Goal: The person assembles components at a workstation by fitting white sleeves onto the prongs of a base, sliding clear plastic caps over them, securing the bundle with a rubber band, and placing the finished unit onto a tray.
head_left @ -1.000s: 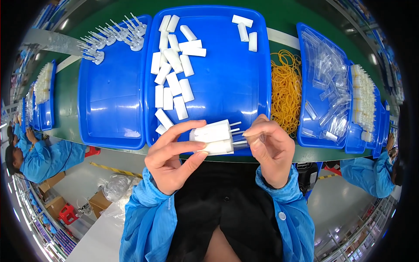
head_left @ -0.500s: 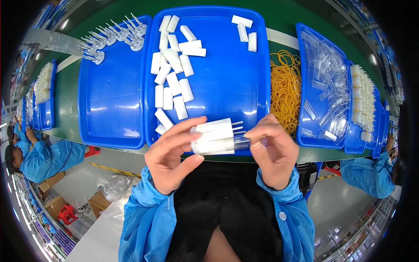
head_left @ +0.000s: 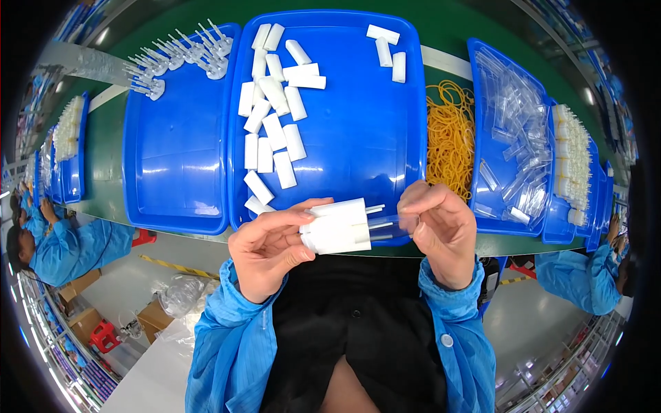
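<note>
Just in front of the middle tray, my left hand (head_left: pixel 261 256) grips a cluster of white plastic blocks (head_left: pixel 337 227) from its left end, thumb below and fingers above. Thin white rods (head_left: pixel 374 209) stick out of the cluster's right end. A clear plastic piece (head_left: pixel 391 226) also projects there, its inner end hidden among the blocks. The thumb and index finger of my right hand (head_left: pixel 446 234) are around the outer end of this clear piece. Loose white blocks (head_left: pixel 273 131) of the same kind lie in the blue tray (head_left: pixel 358 138) beyond my hands.
Left is a blue tray (head_left: pixel 175 158) with pronged white stands (head_left: pixel 215 62) along its far edge. Right of the middle tray are a heap of yellow rubber bands (head_left: pixel 451 138) and a tray of clear plastic pieces (head_left: pixel 513 117). People in blue sleeves work at both sides.
The cluster in my left hand has dropped slightly toward me. My right hand has shifted a little right, and more of the clear piece shows outside the blocks.
</note>
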A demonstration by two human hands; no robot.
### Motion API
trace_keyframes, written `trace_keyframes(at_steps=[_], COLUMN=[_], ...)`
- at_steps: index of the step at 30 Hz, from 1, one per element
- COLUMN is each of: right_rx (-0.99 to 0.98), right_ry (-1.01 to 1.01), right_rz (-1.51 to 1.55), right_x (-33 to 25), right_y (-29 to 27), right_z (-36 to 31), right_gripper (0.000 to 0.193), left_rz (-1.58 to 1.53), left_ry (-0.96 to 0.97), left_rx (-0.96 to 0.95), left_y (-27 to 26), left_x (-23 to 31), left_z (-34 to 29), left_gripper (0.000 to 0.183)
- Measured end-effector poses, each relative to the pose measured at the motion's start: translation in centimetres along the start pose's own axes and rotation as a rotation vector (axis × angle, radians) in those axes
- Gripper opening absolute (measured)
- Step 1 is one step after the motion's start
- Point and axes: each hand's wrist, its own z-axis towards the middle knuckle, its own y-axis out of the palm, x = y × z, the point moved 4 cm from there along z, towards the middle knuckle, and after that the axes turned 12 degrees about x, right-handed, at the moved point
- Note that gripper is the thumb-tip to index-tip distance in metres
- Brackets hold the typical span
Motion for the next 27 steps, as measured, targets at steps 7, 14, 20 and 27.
trace_keyframes(at_steps=[7, 14, 20, 27], right_rx=[-0.002, -0.122, -0.173, -0.161], right_ry=[0.041, -0.083, -0.190, -0.210], right_rz=[-0.070, -0.323, -0.424, -0.422], right_x=[-0.1, -0.9, -1.3, -0.5], right_y=[0.0, 0.2, 0.7, 0.9], right_z=[-0.1, 0.2, 0.2, -0.1], right_gripper=[0.021, 0.024, 0.026, 0.024], left_rz=[0.044, 0.124, 0.132, 0.122], left_ry=[0.015, -0.051, -0.102, -0.108], left_rx=[-0.035, -0.080, -0.094, -0.119], left_y=[-0.4, -0.5, -0.2, 0.1], left_x=[0.2, 0.3, 0.3, -0.3], left_z=[-0.2, -0.2, -0.1, -0.3], left_gripper=[0.032, 0.034, 0.034, 0.033])
